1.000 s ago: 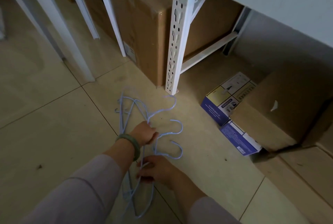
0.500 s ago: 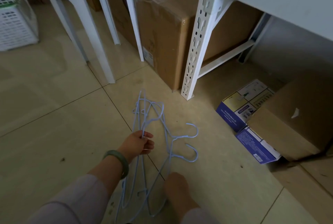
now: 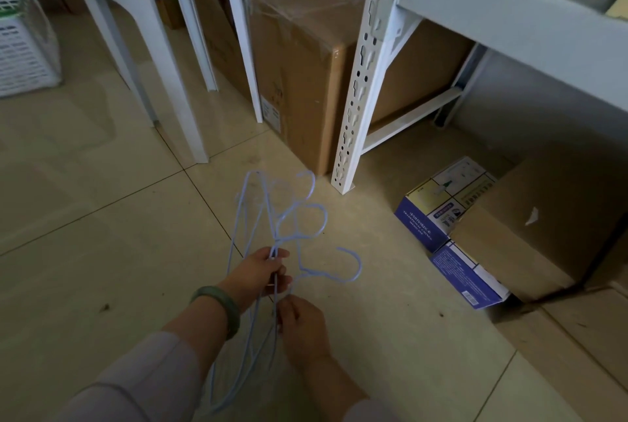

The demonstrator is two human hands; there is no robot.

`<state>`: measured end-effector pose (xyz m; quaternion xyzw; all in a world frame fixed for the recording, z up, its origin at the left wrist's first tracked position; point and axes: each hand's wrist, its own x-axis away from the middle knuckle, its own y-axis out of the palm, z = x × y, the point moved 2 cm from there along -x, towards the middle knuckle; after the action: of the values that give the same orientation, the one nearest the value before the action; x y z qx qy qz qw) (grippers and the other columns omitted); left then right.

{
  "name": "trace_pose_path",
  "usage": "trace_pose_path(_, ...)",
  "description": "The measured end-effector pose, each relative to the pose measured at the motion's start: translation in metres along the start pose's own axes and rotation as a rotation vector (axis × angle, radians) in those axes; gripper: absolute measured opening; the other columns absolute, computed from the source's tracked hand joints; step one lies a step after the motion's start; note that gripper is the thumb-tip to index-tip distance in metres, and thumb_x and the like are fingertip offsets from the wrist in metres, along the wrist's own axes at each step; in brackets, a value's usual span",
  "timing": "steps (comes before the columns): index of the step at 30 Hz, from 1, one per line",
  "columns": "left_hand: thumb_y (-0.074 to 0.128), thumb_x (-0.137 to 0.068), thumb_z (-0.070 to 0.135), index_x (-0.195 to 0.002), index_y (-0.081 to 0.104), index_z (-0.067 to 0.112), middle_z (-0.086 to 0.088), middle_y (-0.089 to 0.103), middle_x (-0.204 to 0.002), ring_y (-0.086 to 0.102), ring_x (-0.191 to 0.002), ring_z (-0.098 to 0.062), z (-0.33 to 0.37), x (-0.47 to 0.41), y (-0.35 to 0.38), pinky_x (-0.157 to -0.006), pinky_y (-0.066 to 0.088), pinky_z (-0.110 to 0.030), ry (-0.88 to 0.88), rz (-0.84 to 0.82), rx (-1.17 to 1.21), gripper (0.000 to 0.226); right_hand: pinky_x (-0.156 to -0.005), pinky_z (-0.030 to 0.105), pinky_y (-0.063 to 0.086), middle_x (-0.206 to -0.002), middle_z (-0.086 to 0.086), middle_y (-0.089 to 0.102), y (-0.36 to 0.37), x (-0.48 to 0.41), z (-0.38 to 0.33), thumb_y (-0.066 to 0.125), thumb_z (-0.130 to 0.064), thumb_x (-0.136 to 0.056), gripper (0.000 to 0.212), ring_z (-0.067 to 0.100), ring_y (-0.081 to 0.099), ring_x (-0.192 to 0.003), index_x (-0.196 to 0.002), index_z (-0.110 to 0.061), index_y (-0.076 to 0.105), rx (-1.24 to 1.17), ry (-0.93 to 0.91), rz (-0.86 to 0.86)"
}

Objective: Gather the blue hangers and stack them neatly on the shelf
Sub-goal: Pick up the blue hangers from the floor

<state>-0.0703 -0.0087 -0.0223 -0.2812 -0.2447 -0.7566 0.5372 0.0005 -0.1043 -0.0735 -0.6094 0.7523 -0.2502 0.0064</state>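
Observation:
A bunch of thin light-blue wire hangers point(image 3: 299, 234) hangs over the tiled floor, hooks pointing right. My left hand point(image 3: 260, 274), with a green bangle on the wrist, is closed around their necks. Just below it my right hand point(image 3: 300, 326) pinches the wires of the same bunch. The lower ends of the hangers run down behind my left sleeve. The white metal shelf point(image 3: 509, 24) stands at the upper right, its slotted post point(image 3: 356, 105) reaching the floor just beyond the hangers.
A large taped cardboard box point(image 3: 306, 75) sits behind the post. Blue-and-white small boxes point(image 3: 448, 218) and a brown carton point(image 3: 543, 228) lie under the shelf. A white stool point(image 3: 163, 34) stands at the back left, a white slatted basket point(image 3: 23, 37) at the far left.
The hangers have come up off the floor into a tighter bunch. My right hand rose from the bottom edge to grip them just under my left hand. The view tilted up.

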Motion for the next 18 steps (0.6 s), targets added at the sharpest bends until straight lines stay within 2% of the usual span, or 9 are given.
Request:
trace_pose_path(2, 0.035, -0.099, 0.004, -0.097, 0.051, 0.005, -0.007, 0.045, -0.064, 0.048, -0.058, -0.021, -0.004, 0.003, -0.005, -0.058, 0.044, -0.029, -0.005, -0.013, -0.01, 0.017, -0.061, 0.038, 0.046, -0.066, 0.007, 0.055, 0.005, -0.008, -0.003, 0.042, -0.021, -0.089, 0.03, 0.022, 0.051, -0.06, -0.063, -0.012, 0.055, -0.353, 0.266, 0.054)
trace_pose_path(4, 0.035, -0.099, 0.007, -0.089, 0.053, 0.01, -0.005, 0.044, -0.063, 0.043, -0.057, -0.018, -0.007, 0.006, -0.005, -0.057, 0.041, -0.029, -0.005, -0.033, -0.025, 0.022, -0.055, 0.031, 0.045, -0.076, 0.01, 0.053, 0.007, -0.016, -0.007, 0.05, -0.012, -0.085, 0.004, 0.019, 0.051, -0.058, -0.082, -0.011, 0.051, -0.518, 0.469, 0.107)
trace_pose_path(6, 0.034, -0.1, 0.009, -0.084, 0.053, 0.014, -0.003, 0.043, -0.062, 0.04, -0.054, -0.016, -0.007, 0.009, -0.005, -0.055, 0.04, -0.026, -0.007, -0.036, -0.02, 0.025, -0.068, 0.029, 0.048, -0.105, 0.012, 0.056, 0.008, -0.023, -0.008, 0.058, -0.021, -0.075, 0.039, 0.022, 0.058, -0.083, -0.113, -0.012, 0.049, -0.416, 0.582, 0.095)
trace_pose_path(8, 0.035, -0.099, 0.01, -0.085, 0.052, 0.014, -0.001, 0.042, -0.06, 0.039, -0.05, -0.014, -0.005, 0.011, -0.006, -0.053, 0.039, -0.023, -0.001, -0.031, -0.022, 0.023, -0.088, 0.032, 0.045, -0.138, 0.014, 0.045, 0.011, -0.026, -0.003, 0.059, -0.018, -0.078, 0.073, 0.027, 0.051, -0.115, -0.143, -0.014, 0.027, -0.329, 0.64, 0.048)
trace_pose_path(10, 0.036, -0.098, 0.01, -0.084, 0.053, 0.015, 0.0, 0.042, -0.057, 0.039, -0.046, -0.012, -0.005, 0.011, -0.009, -0.05, 0.038, -0.022, -0.006, -0.026, -0.024, 0.023, -0.082, 0.032, 0.043, -0.146, 0.017, 0.035, 0.02, -0.025, 0.001, 0.053, 0.001, -0.082, 0.085, 0.027, 0.05, -0.106, -0.149, -0.018, 0.004, -0.488, 0.68, -0.014)
trace_pose_path(11, 0.036, -0.098, 0.01, -0.082, 0.053, 0.015, 0.0, 0.042, -0.056, 0.038, -0.044, -0.012, -0.005, 0.012, -0.011, -0.049, 0.037, -0.022, -0.009, -0.024, -0.028, 0.023, -0.079, 0.034, 0.044, -0.144, 0.018, 0.036, 0.025, -0.027, 0.003, 0.048, 0.008, -0.08, 0.087, 0.028, 0.05, -0.099, -0.149, -0.02, 0.003, -0.574, 0.702, -0.01)
trace_pose_path(13, 0.037, -0.098, 0.01, -0.08, 0.053, 0.015, 0.001, 0.041, -0.052, 0.036, -0.04, -0.01, -0.005, 0.014, -0.013, -0.048, 0.034, -0.021, -0.007, -0.018, -0.03, 0.024, -0.069, 0.036, 0.047, -0.127, 0.021, 0.05, 0.029, -0.03, 0.002, 0.041, 0.013, -0.076, 0.077, 0.029, 0.056, -0.082, -0.141, -0.024, 0.023, -0.701, 0.755, 0.059)
trace_pose_path(16, 0.037, -0.099, 0.012, -0.081, 0.052, 0.014, 0.002, 0.039, -0.052, 0.033, -0.038, -0.008, -0.002, 0.018, -0.014, -0.046, 0.033, -0.019, 0.042, -0.019, -0.079, 0.023, -0.05, 0.027, 0.039, -0.074, 0.019, 0.057, 0.023, -0.031, -0.004, 0.03, 0.02, -0.078, 0.042, 0.023, 0.051, -0.052, -0.103, -0.013, 0.039, -0.802, 0.714, 0.18)
trace_pose_path(18, 0.038, -0.099, 0.014, -0.081, 0.051, 0.013, 0.0, 0.039, -0.055, 0.032, -0.039, -0.009, 0.002, 0.018, -0.014, -0.044, 0.032, -0.02, 0.101, 0.003, -0.113, 0.022, -0.046, 0.027, 0.045, -0.076, 0.021, 0.057, 0.013, -0.039, -0.013, 0.034, 0.02, -0.083, 0.03, 0.021, 0.053, -0.051, -0.08, -0.009, 0.04, -0.842, 0.589, 0.286)
